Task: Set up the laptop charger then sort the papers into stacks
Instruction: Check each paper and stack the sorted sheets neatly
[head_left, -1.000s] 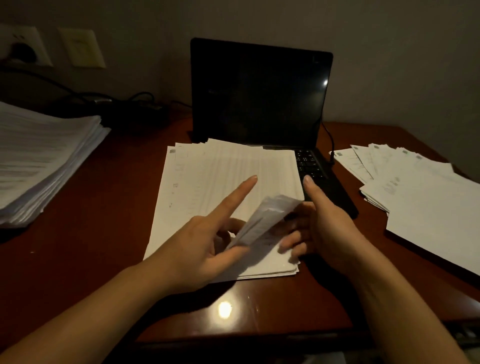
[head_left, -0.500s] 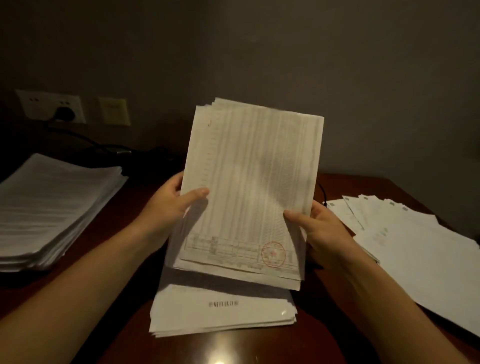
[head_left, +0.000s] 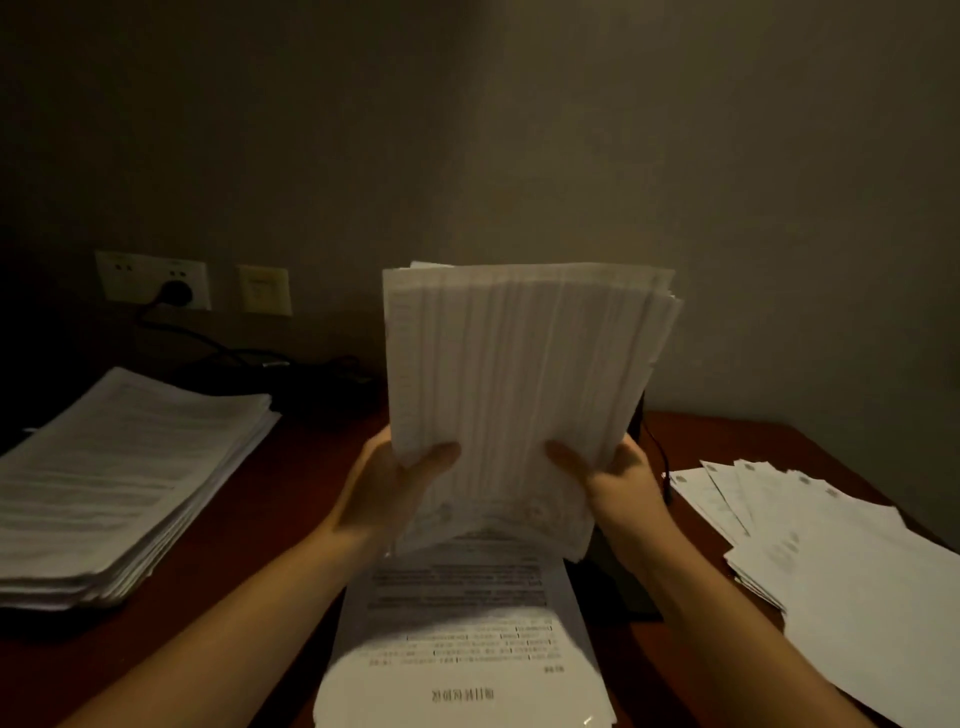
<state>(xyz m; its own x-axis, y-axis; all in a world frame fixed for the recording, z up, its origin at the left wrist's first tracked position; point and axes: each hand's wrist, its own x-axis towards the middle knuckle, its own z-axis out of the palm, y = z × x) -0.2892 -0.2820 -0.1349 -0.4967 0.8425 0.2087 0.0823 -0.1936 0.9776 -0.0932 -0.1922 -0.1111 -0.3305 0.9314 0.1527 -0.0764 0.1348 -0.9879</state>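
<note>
**Sheaf of ruled sheets held upright in both hands over the desk**

Nearest the camera: a flat pile of printed pages (head_left: 467, 649) lies on the reddish-brown wooden desk (head_left: 270, 519), text upside down from this view, a bold title line at its near edge. Both forearms come in from the bottom corners, one on either side of this pile.

Above it: the left hand (head_left: 384, 488) and right hand (head_left: 618, 483) grip a thick sheaf of ruled sheets (head_left: 519, 395) by its lower corners. Thumbs press on the near face; the other fingers are curled behind, hidden by the paper. The sheaf stands roughly upright, clear of the pile below, its lower edge blurred. Top edges are uneven, fanning slightly toward the right.

Left of the hands, well apart: a tall paper stack (head_left: 119, 488) lying flat, edges somewhat staggered. Right of the hands: a loose spread of white sheets (head_left: 831, 561) overlapping one another, reaching the desk's right edge.

Behind the sheaf: only a dark sliver of the laptop (head_left: 608, 577) shows at the right, below and beside the right wrist. A thin black cord (head_left: 655, 447) runs down beside it.

Far back at left: a black plug (head_left: 176, 293) sits in the white wall socket (head_left: 153, 279), its cable (head_left: 208, 343) trailing to dark clutter on the desk. A beige wall plate (head_left: 264, 290) is just right of the socket. Lighting dim; finer detail not readable.
</note>
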